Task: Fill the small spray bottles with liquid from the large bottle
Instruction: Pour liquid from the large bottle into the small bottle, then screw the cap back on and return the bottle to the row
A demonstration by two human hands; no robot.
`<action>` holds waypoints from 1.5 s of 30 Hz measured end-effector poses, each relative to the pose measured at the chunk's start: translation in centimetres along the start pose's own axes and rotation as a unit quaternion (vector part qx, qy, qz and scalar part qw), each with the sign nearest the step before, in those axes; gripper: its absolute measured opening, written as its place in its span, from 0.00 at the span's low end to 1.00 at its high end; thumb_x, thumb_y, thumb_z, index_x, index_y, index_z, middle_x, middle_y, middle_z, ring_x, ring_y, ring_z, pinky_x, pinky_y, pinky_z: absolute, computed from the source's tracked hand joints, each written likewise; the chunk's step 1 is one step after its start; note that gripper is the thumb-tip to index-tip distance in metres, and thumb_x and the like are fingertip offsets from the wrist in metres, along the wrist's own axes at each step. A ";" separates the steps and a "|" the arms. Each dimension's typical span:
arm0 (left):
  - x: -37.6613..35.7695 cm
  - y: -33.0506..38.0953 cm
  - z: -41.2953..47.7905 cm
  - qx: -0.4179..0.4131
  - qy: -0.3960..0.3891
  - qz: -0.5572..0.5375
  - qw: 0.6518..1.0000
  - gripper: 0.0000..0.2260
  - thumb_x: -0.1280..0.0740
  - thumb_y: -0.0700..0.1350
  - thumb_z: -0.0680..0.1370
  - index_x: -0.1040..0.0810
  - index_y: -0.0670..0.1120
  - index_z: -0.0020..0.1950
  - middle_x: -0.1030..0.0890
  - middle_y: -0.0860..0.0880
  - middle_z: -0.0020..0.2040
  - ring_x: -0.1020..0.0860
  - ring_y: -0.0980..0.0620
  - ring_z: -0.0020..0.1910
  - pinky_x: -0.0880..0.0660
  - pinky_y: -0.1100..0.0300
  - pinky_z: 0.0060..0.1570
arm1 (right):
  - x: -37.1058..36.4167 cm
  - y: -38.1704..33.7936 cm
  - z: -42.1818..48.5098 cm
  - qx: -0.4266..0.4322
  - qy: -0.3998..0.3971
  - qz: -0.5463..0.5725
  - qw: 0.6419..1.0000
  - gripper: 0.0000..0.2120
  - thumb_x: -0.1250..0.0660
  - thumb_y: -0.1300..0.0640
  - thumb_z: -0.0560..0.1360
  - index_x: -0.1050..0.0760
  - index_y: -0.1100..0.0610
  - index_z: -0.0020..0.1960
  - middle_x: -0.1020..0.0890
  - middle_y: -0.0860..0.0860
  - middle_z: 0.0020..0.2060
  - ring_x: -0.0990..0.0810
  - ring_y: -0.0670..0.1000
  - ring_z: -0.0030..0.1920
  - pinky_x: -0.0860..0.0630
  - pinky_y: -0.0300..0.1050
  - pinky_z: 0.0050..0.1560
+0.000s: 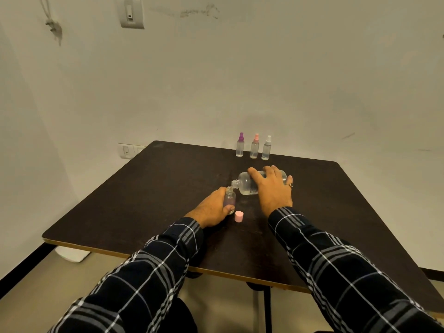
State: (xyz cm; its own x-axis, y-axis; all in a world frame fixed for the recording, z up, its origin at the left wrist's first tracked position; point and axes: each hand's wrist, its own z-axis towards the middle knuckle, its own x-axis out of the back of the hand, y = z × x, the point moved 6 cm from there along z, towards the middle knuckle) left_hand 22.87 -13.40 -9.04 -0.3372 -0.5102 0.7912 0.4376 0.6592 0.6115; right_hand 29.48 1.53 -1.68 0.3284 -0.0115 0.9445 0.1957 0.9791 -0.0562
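Observation:
My right hand (pixel 271 188) grips the large clear bottle (pixel 245 185), tipped on its side with its open neck pointing left and down over a small bottle. My left hand (pixel 211 209) holds that small open clear bottle (pixel 230 199) upright on the dark table (pixel 144 200). The large bottle's mouth sits just above the small bottle's mouth. A pink cap (pixel 239 216) stands on the table right beside the small bottle. At the far edge stand three small spray bottles: a purple-topped one (pixel 240 145), a pink-topped one (pixel 255 147) and a white-topped one (pixel 267 148).
The table's far edge meets a white wall. A wall socket (pixel 127 150) shows behind the back left corner. A white object (pixel 72 254) lies on the floor under the table's left front corner.

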 end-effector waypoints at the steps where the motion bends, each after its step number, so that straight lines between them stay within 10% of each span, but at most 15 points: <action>1: 0.0 0.1 0.0 -0.001 -0.001 0.000 1.000 0.22 0.33 0.50 0.81 0.35 0.49 0.73 0.27 0.48 0.67 0.25 0.50 0.62 0.26 0.48 0.65 | -0.2 0.1 -0.2 -0.010 -0.009 0.017 1.000 0.35 0.29 0.59 0.75 0.43 0.41 0.74 0.37 0.56 0.73 0.46 0.58 0.77 0.46 0.74 0.72; 12: 0.0 0.1 -0.1 -0.009 0.000 0.002 1.000 0.21 0.33 0.49 0.81 0.35 0.48 0.72 0.27 0.47 0.66 0.25 0.49 0.60 0.27 0.48 0.65 | -1.8 1.1 -0.6 -0.076 -0.037 0.162 0.983 0.35 0.28 0.60 0.73 0.40 0.42 0.72 0.30 0.53 0.67 0.33 0.57 0.71 0.40 0.73 0.71; 17: 0.0 0.0 -0.1 -0.005 0.002 0.009 1.000 0.22 0.33 0.49 0.81 0.35 0.47 0.73 0.27 0.46 0.67 0.25 0.49 0.62 0.27 0.49 0.65 | -2.4 1.2 -1.1 -0.133 0.000 0.350 0.927 0.36 0.23 0.59 0.70 0.39 0.46 0.71 0.24 0.54 0.62 0.23 0.58 0.63 0.25 0.55 0.63; 32: -0.2 -0.2 0.1 0.010 -0.004 -0.001 1.000 0.26 0.33 0.50 0.81 0.38 0.48 0.76 0.29 0.45 0.71 0.26 0.47 0.66 0.28 0.48 0.69 | -4.4 2.1 -2.2 -0.218 -0.030 0.453 0.864 0.47 0.21 0.54 0.69 0.48 0.52 0.77 0.32 0.57 0.73 0.30 0.58 0.71 0.30 0.52 0.68; 37: -0.3 -0.1 0.1 0.002 0.001 0.000 1.000 0.25 0.33 0.49 0.81 0.38 0.47 0.76 0.29 0.45 0.71 0.26 0.47 0.66 0.28 0.48 0.69 | -3.2 0.6 -6.1 -0.203 0.103 0.311 0.923 0.35 0.25 0.42 0.69 0.37 0.51 0.67 0.29 0.51 0.63 0.25 0.51 0.59 0.22 0.47 0.54; 40: -0.2 -0.1 0.1 -0.002 0.005 0.000 1.000 0.25 0.33 0.48 0.82 0.38 0.46 0.76 0.29 0.44 0.71 0.27 0.47 0.67 0.29 0.49 0.69 | -4.3 -1.3 -7.3 -0.121 0.010 0.236 0.964 0.15 0.33 0.41 0.76 0.30 0.47 0.57 0.24 0.45 0.49 0.23 0.45 0.49 0.22 0.44 0.48; 45: -0.3 0.0 -0.1 0.009 0.010 -0.006 1.000 0.25 0.33 0.48 0.81 0.38 0.47 0.76 0.29 0.44 0.71 0.27 0.46 0.67 0.29 0.48 0.69 | -5.0 -2.6 -6.4 -0.083 -0.047 0.199 0.975 0.11 0.37 0.46 0.79 0.25 0.49 0.58 0.23 0.48 0.51 0.22 0.48 0.50 0.23 0.44 0.48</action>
State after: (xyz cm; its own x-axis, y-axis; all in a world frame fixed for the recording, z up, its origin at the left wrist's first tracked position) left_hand 23.02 -13.31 -9.28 -0.3251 -0.5286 0.7841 0.4186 0.6631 0.6206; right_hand 33.25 -2.24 -8.31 0.3235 0.3896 0.8623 0.2191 0.8557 -0.4689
